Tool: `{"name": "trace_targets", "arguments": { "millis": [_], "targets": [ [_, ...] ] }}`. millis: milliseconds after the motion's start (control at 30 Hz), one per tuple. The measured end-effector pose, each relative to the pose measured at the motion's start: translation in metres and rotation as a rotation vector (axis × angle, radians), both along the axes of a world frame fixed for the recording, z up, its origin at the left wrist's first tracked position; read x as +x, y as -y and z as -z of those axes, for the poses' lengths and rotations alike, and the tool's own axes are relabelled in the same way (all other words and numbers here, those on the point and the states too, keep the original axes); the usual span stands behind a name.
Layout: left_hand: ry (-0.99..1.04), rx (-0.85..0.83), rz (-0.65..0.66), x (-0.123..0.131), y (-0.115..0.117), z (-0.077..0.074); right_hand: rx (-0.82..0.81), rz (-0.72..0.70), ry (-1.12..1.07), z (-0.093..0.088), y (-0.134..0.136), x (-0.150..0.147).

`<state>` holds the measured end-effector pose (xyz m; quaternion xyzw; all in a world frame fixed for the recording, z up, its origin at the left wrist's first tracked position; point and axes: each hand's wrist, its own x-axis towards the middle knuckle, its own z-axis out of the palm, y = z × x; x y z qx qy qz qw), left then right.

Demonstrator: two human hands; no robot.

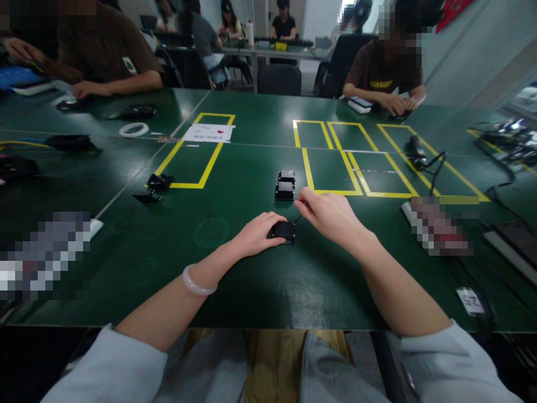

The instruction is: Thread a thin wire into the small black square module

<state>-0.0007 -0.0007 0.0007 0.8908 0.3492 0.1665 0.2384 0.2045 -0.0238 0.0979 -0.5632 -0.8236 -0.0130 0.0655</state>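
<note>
Black block sits on the green bench in front of the person, the left-hand grip clamped on its left side. The right-hand grip is closed around a slim dark tool that slants toward the block's right side; whether its tip touches, I cannot tell. Two similar blocks lie just beyond.
</note>
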Motion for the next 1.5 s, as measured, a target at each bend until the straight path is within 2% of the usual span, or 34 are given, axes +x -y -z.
{"name": "trace_targets", "arguments": {
  "millis": [233,500,700,933,1167,1367,1500],
  "targets": [
    [0.006,-0.020,0.001,0.0009,0.0006,-0.0043,0.030,-0.038,-0.088,0.0017,0.0006,0.0013],
    [0.008,-0.012,-0.004,0.0008,0.0006,-0.0021,0.007,-0.001,-0.007,0.0004,-0.0001,0.0002],
    [0.011,-0.018,-0.004,0.0008,0.0005,-0.0035,0.026,-0.045,-0.095,0.0009,0.0012,0.0014],
    [0.006,-0.009,-0.004,0.0002,-0.0004,-0.0017,0.007,-0.008,-0.004,0.0001,-0.0002,0.0006],
    [0.009,-0.010,0.001,0.0006,0.0001,-0.0036,0.015,-0.034,-0.070,-0.0016,0.0025,-0.0004],
    [0.007,-0.016,-0.007,0.0005,0.0003,-0.0040,0.002,0.012,0.034,-0.0014,0.0006,-0.0007],
    [0.006,-0.014,-0.001,0.0004,0.0004,-0.0035,0.024,-0.021,-0.057,-0.0010,0.0018,-0.0007]
  ]
}}
